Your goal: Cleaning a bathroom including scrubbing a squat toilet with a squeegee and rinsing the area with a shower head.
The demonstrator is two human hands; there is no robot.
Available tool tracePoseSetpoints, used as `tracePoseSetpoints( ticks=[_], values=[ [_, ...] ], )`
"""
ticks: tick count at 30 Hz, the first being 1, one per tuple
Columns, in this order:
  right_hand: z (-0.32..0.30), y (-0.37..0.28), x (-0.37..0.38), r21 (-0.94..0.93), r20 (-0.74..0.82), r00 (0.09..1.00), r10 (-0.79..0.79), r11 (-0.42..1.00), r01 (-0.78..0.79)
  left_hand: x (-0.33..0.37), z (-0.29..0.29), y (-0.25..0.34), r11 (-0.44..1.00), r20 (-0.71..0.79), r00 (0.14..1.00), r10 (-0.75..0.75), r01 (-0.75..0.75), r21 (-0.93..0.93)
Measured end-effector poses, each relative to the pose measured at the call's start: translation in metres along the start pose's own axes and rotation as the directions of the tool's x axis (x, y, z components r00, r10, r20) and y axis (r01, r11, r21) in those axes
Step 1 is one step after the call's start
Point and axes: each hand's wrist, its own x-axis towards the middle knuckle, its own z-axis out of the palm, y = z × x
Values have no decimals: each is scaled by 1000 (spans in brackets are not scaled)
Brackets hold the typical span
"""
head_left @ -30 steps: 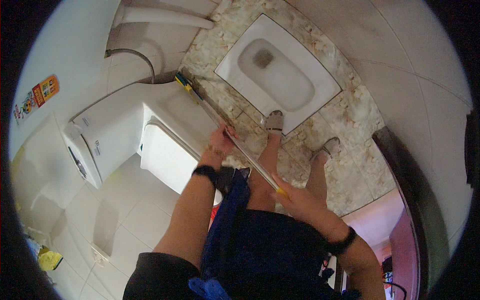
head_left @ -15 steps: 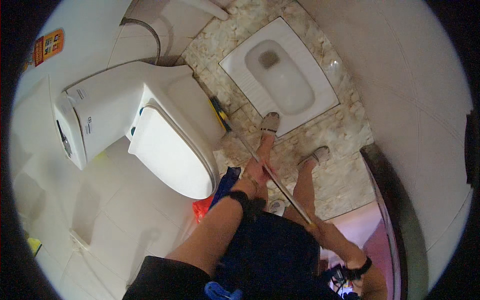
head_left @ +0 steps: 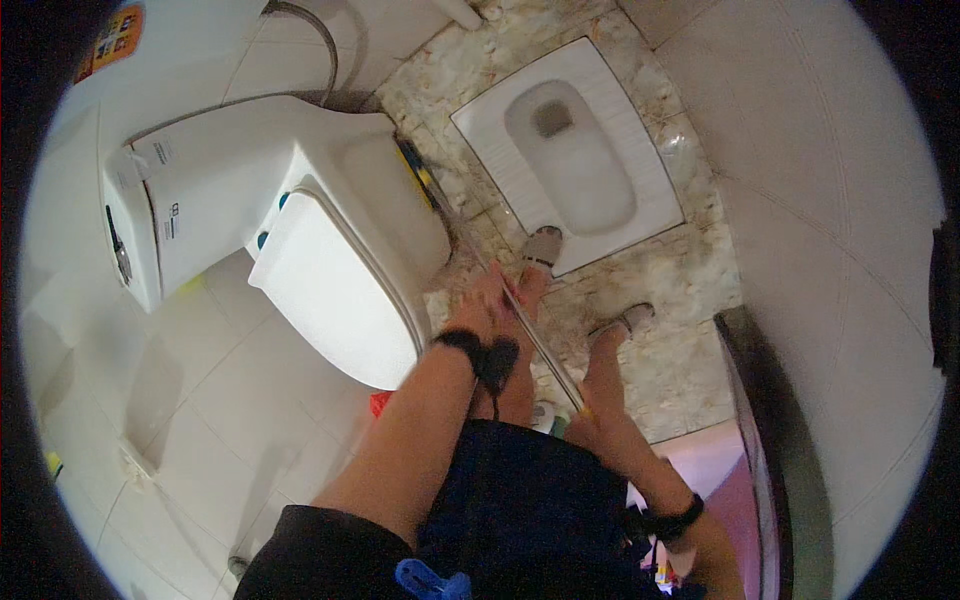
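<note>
A long-handled floor brush (head_left: 543, 349) with a metal pole slants from my waist toward the far left. Its narrow black-and-yellow head (head_left: 416, 174) lies against the floor along the right side of the white toilet base (head_left: 395, 195); bristles cannot be made out. My left hand (head_left: 488, 302) is around the middle of the pole, slightly blurred. Near the pole's upper end, my right hand (head_left: 596, 428) grips it close to my body. Black straps circle both wrists.
A white squat toilet (head_left: 655, 180) is set in the marbled tile floor (head_left: 690, 370), right of the sitting toilet with its lid (head_left: 335, 290) down. Tiled walls stand on both sides, and a dark door edge (head_left: 765, 420) is at right. Something red (head_left: 380, 403) shows beside my left forearm.
Both hands have moved left and forward with the pole. The brush head has slid farther along the toilet base. The view has shifted slightly.
</note>
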Motion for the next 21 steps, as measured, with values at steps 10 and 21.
tracePoseSetpoints(
  ticks=[10, 21],
  values=[
    [-9, 44, -49, 93, 278, 951, 136, 981, -167, 3, 50, -112, 797, -115, 993, 29, -92, -598],
    [-43, 56, -130, 180, 429, 903, 25, 977, -113, -182, 138, -7, 711, -137, 951, -276, 106, -695]
  ],
)
